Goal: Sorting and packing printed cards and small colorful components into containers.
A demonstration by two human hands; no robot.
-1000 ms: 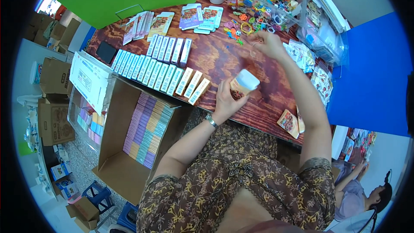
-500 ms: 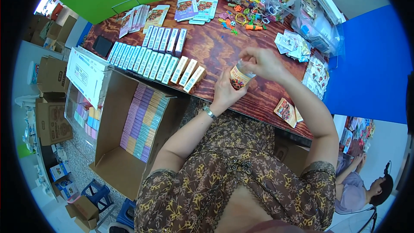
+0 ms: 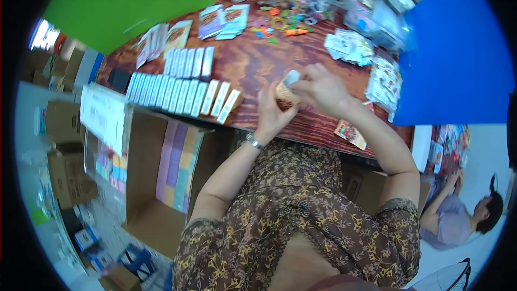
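My left hand [image 3: 274, 114] is wrapped round a small cream and orange box [image 3: 285, 98] with a printed picture, holding it above the front of the table. A whitish piece [image 3: 292, 78] stands out at the box's upper end; I cannot tell whether it is a flap or something inside. My right hand [image 3: 325, 92] is closed at that end, fingertips pinched, and what lies between them is hidden. To the right, under my right forearm, an orange printed flat box [image 3: 350, 134] lies near the table edge.
Small boxes [image 3: 167, 94] stand in rows at the left. Flat boxes [image 3: 223, 21] lie behind them. Small toys [image 3: 293, 27] spread at the back, with card piles [image 3: 350, 47] and packets [image 3: 383, 87] at right. A carton [image 3: 145, 183] stands below left; another person [image 3: 458, 218] sits far right.
The view has shifted and blurred a little. My right hand has come down closer against the box's upper end, and the whitish piece shows more. My left hand keeps its hold.
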